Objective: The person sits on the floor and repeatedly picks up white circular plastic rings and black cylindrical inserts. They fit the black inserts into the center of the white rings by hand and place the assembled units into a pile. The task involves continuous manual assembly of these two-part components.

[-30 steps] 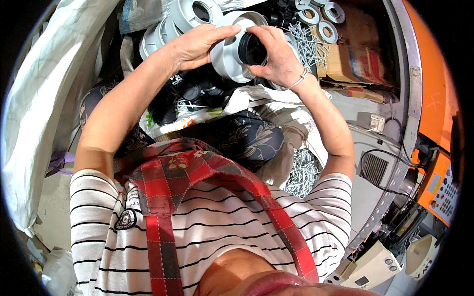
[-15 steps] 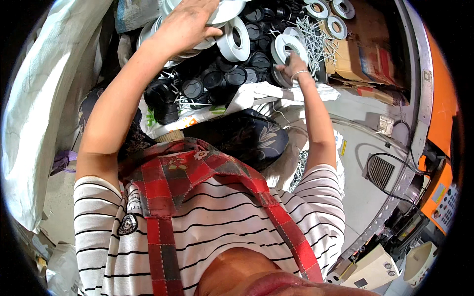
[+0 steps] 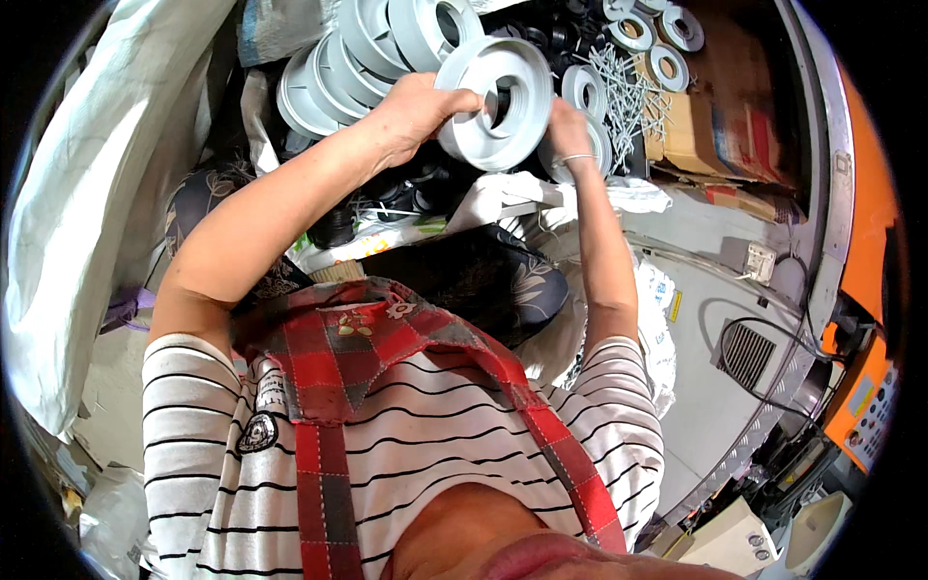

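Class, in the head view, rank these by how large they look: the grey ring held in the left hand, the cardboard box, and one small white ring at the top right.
1. Grey ring and cardboard box: look alike; box partly covered, ring nearer the camera.
2. Small white ring: smallest.

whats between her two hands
In the head view a grey plastic ring sits between the left hand and right hand; the left hand grips its rim.

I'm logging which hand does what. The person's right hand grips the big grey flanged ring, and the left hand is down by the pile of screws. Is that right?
Not quite: the hands are swapped. In the head view the left hand grips the big grey flanged ring, and the right hand is down near the pile of screws.
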`<state>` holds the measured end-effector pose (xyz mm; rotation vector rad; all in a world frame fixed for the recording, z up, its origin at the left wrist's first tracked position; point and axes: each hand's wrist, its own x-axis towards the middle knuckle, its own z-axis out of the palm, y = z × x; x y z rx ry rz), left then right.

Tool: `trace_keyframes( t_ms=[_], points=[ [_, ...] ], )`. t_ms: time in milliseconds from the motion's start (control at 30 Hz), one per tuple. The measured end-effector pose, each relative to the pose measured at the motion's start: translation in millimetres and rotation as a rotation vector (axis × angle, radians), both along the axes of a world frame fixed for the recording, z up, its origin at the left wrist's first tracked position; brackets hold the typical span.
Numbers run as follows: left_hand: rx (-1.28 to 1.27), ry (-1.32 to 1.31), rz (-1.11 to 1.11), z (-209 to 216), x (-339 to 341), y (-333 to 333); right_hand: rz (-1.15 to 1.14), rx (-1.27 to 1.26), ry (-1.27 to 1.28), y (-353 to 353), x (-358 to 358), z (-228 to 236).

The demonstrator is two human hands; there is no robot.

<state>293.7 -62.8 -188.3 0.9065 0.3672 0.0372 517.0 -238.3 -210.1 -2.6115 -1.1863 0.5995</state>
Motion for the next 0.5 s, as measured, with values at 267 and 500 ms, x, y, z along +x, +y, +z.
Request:
trace_keyframes(
  t_ms=[267, 500],
  points=[
    [0.067, 0.004, 0.041, 13.8, -5.6, 6.8, 0.026, -0.52, -0.326, -6.8, -7.1, -46.0],
    [-0.275, -0.23, 0.06, 7.1, -2.7, -4.9, 0.204, 0.645, -0.444, 12.6, -86.4, 76.8]
  ],
)
